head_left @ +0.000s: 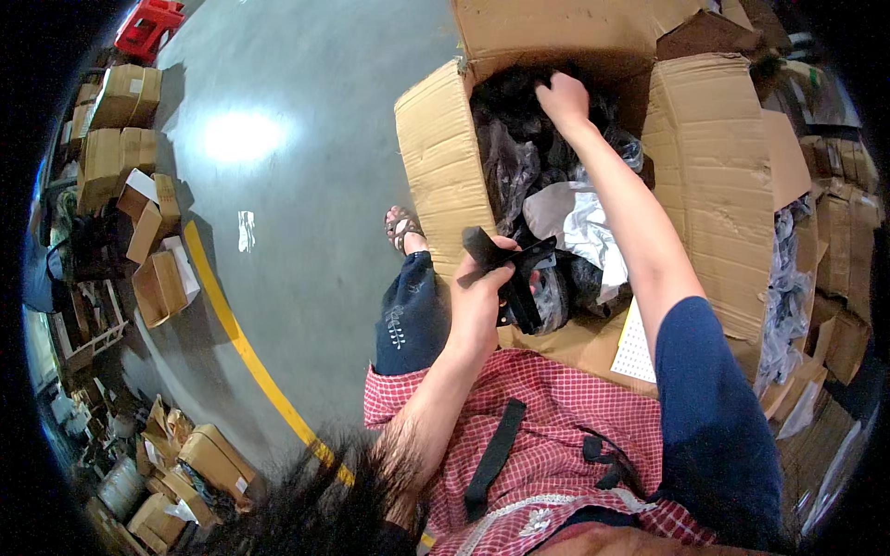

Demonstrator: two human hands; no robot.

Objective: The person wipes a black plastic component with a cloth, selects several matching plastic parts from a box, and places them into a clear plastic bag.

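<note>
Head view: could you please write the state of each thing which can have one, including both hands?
Large cardboard box: open, flaps spread outward.
Left hand: closed around the black item.
Black item: held, ends pointing different ways.
Right hand: at the box opening, fingers bent; grip unclear.
White material: crumpled, in the box.
Dark plastic bags: wrinkled, heaped together.
</note>
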